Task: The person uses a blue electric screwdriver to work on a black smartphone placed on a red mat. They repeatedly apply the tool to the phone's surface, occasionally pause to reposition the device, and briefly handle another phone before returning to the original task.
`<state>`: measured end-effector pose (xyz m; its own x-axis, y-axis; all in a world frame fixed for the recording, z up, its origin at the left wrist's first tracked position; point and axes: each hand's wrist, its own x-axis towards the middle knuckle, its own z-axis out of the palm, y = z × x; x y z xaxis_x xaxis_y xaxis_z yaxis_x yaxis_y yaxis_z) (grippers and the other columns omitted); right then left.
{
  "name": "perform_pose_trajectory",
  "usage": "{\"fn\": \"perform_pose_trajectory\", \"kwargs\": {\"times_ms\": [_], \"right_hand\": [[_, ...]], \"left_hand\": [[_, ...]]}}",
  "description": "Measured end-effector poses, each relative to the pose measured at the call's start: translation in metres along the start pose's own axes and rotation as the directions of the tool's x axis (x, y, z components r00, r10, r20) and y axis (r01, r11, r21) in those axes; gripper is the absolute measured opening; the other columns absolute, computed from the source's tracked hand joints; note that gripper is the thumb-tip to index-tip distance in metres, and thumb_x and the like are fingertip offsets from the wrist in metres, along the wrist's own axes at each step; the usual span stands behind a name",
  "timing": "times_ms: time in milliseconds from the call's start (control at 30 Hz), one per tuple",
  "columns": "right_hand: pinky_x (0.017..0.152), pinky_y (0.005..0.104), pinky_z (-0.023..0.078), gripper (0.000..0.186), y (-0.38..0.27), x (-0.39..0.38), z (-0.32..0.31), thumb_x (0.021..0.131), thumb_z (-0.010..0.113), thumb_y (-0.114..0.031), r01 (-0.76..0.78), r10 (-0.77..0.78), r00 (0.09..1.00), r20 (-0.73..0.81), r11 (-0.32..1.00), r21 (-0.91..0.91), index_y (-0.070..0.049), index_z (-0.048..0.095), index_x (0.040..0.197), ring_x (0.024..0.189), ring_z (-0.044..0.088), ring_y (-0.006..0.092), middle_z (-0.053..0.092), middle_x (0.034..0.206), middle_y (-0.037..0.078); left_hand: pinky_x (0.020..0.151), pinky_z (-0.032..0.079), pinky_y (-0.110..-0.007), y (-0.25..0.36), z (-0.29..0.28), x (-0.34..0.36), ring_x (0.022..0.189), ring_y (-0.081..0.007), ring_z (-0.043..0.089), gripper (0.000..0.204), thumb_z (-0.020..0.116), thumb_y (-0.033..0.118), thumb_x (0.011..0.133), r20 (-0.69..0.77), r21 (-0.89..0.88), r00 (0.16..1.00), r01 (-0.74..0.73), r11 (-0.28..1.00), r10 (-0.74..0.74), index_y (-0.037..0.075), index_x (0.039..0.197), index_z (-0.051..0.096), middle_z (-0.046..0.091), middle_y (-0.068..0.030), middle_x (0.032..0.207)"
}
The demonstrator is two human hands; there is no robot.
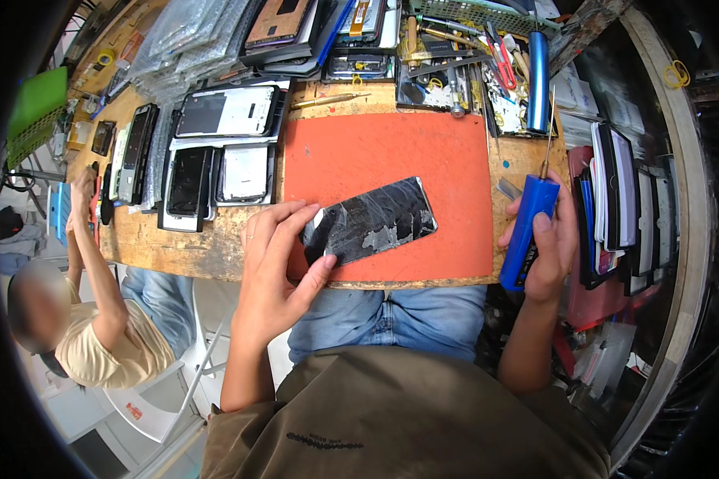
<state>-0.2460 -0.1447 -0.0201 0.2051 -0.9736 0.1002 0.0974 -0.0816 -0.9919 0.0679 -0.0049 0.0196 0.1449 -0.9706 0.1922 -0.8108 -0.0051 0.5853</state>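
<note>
A black phone screen panel [383,219] lies tilted on an orange-red mat [455,160], with grey, wrinkled, film-like patches over its face. My left hand [276,255] grips its left end, fingers at the far edge and thumb at the near edge. To the right of the mat, my right hand [553,239] is wrapped round a blue handheld tool [527,227] with a long thin metal shaft pointing away from me. The shaft's tip is apart from the panel.
Phone parts [228,112] and bubble-wrapped packs [188,40] stack up at the far left. Tools [495,64] crowd the far right, beside a blue cylinder [538,84]. Upright panels [615,191] stand at the right. Another person [120,327] sits at the left.
</note>
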Motion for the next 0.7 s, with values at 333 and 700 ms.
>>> {"fn": "perform_pose_trajectory", "kwargs": {"times_ms": [333,700], "right_hand": [[0.071,0.0327,0.057,0.073,-0.034,-0.087,0.015,0.106,0.06,-0.038,-0.409,0.349,0.838,0.419,0.911,0.06,0.001,0.034,0.162,0.076,0.067,0.0185,0.067,0.107,0.017],[0.071,0.0298,0.055,0.06,-0.021,-0.116,0.049,0.114,0.052,-0.029,-0.803,0.607,0.482,0.632,0.594,0.041,-0.001,0.034,0.164,0.076,0.067,0.0158,0.066,0.11,0.014]], "left_hand": [[0.101,0.041,-0.047,0.016,0.04,0.005,0.114,-0.033,0.061,0.032,0.076,0.006,0.089,-0.166,0.044,0.983,-0.076,0.996,0.082,0.006,0.121,0.074,0.067,-0.0121,0.122],[0.107,0.041,-0.049,0.009,0.039,0.013,0.125,-0.0375,0.056,0.048,0.076,0.034,0.094,-0.063,0.122,0.991,-0.11,0.986,0.119,0.006,0.132,0.069,0.063,-0.0148,0.136]]}}
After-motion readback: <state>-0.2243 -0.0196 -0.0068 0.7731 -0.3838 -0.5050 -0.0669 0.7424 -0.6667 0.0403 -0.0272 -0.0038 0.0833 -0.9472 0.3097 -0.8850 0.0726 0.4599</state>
